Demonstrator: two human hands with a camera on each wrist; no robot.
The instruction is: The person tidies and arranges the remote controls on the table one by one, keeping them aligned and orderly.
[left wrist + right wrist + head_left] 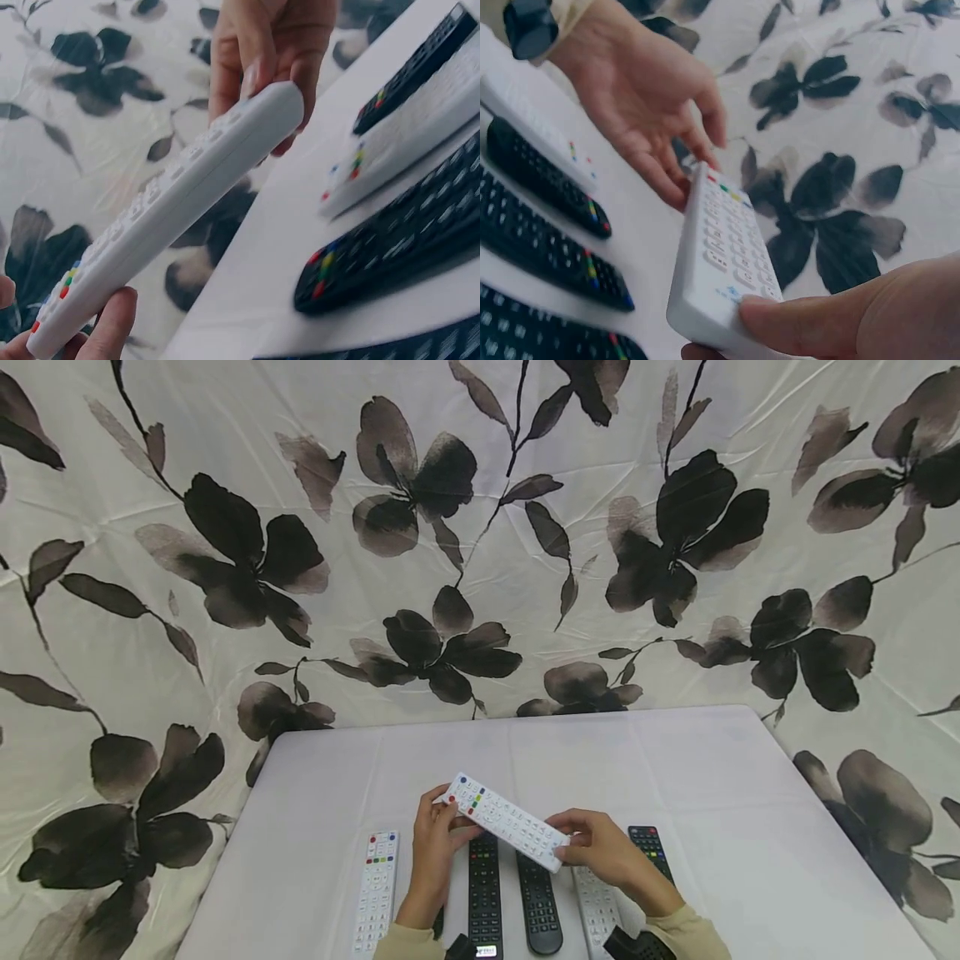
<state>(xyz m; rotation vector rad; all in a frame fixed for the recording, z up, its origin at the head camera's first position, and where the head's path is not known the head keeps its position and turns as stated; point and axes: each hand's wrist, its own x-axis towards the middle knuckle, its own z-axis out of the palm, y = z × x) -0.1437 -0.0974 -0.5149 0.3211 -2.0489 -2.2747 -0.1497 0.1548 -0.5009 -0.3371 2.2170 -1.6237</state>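
Observation:
A white remote control (507, 820) with coloured keys near one end is held up, slanting, over the table. My left hand (433, 852) grips its coloured-key end. At the opposite end my right hand (603, 852) pinches it, the thumb (780, 319) on the key face. In the left wrist view, the side of this white remote (180, 202) faces the camera. Below the hands lie a black remote (484, 881) and another black remote (540, 910). Beneath the right hand is a second white remote (597, 914), partly covered by it.
The white-covered table (300, 827) meets a floral cloth backdrop (525, 568) at its far edge. Another white remote (375, 889) lies left of the left arm. One black remote (647, 842) shows beyond the right wrist. Dark wrist straps (637, 945) sit over the sleeves.

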